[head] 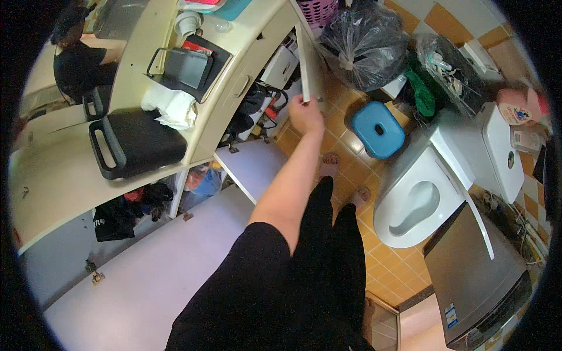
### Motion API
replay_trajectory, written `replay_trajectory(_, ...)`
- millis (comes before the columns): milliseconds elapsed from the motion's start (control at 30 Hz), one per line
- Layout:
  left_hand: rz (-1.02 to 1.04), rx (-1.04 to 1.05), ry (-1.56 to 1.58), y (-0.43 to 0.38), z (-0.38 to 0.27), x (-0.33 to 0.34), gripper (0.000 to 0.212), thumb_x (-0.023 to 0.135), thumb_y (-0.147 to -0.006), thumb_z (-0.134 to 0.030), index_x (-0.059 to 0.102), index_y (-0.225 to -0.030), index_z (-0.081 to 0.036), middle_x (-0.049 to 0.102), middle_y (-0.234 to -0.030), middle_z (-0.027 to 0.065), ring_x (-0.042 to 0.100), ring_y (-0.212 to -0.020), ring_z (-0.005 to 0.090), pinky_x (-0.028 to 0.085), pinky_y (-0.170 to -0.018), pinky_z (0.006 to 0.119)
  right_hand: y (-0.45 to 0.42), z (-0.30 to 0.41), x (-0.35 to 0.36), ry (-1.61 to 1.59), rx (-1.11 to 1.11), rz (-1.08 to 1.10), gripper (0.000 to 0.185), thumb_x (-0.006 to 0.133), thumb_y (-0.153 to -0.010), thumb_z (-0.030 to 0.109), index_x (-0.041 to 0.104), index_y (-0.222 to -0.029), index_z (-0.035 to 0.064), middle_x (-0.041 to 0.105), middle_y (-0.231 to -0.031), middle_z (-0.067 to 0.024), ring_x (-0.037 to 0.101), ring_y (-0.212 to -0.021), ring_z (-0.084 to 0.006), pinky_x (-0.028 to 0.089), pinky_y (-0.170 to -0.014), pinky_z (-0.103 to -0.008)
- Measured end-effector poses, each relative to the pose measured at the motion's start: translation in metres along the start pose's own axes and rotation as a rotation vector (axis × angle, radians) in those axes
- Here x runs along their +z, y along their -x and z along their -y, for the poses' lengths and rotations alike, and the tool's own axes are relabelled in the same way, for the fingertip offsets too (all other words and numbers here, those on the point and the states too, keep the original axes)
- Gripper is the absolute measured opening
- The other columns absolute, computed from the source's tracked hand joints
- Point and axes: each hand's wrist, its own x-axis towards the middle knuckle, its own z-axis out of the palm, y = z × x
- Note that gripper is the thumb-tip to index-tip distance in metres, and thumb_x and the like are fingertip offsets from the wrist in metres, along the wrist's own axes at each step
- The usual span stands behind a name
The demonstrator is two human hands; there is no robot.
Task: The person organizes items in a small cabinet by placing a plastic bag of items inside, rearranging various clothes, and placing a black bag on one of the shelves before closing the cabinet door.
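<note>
My left hand (pixel 306 115) reaches forward and grips the free edge of a pale cabinet door (pixel 306 66), which stands ajar. Behind that door, the cabinet holds a white box (pixel 281 66), black items and a red-and-black object (pixel 271 112). A second door (pixel 252 162) and a wide white door (pixel 149 272) hang open nearer to me. Dark cloth (pixel 113 223) and a bag with blue and red contents (pixel 204 180) lie inside the nearer compartments. A dim skin-toned patch by my right hip may be my right hand; its fingers cannot be made out.
The cream countertop (pixel 66 184) bears a black handled appliance (pixel 145 142), white cloth (pixel 169 107) and a dark tray (pixel 193 66). Right of my feet stand a blue stool (pixel 378 129), a squat toilet (pixel 412 210) and a grey appliance (pixel 474 272). Tied plastic bags (pixel 364 44) lie ahead.
</note>
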Motion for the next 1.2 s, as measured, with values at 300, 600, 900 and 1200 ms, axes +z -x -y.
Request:
replay_trajectory(300,0.257,-0.023,0.409,0.062,-0.041,0.060,0.037,0.068,-0.082,-0.026,0.060,-0.110,-0.004,0.064,-0.105,0.0156,0.062,-0.095,0.0304,0.046,-0.083,0.040,-0.004,-0.008,-0.008,0.086,-0.046,-0.043,0.023,0.057,-0.091,0.017,0.066,-0.095,-0.0034,0.067,-0.084,-0.0081,0.060,-0.076,-0.0180,0.048,-0.069,-0.0309)
replay_trajectory(600,0.701,0.146,0.353,0.080,-0.017,0.066,0.063,0.064,-0.078,-0.016,0.045,-0.136,-0.005,0.052,-0.132,0.0202,0.050,-0.123,0.0316,0.038,-0.102,0.037,-0.001,-0.025,-0.003,-0.136,0.016,-0.042,0.025,0.057,-0.091,0.019,0.066,-0.095,-0.0042,0.066,-0.081,-0.0080,0.059,-0.077,-0.0167,0.047,-0.069,-0.0305)
replay_trajectory(900,0.603,0.253,-0.256,0.096,0.114,-0.077,0.046,0.061,-0.078,-0.014,0.056,-0.122,-0.002,0.061,-0.118,0.0188,0.057,-0.111,0.0340,0.044,-0.095,0.039,-0.012,-0.031,-0.003,-0.024,-0.099,-0.072,0.030,0.058,-0.092,0.027,0.065,-0.098,-0.0015,0.066,-0.090,-0.0127,0.060,-0.081,-0.0227,0.047,-0.077,-0.0346)
replay_trajectory(1200,0.113,0.596,-0.889,0.070,0.133,-0.242,0.056,0.063,-0.072,-0.008,0.050,-0.126,-0.005,0.048,-0.134,0.0130,0.042,-0.127,0.0323,0.033,-0.105,0.044,-0.034,-0.036,-0.002,0.151,-0.135,-0.023,0.033,0.057,-0.092,0.031,0.066,-0.101,0.0005,0.068,-0.094,-0.0124,0.063,-0.086,-0.0255,0.049,-0.077,-0.0374)
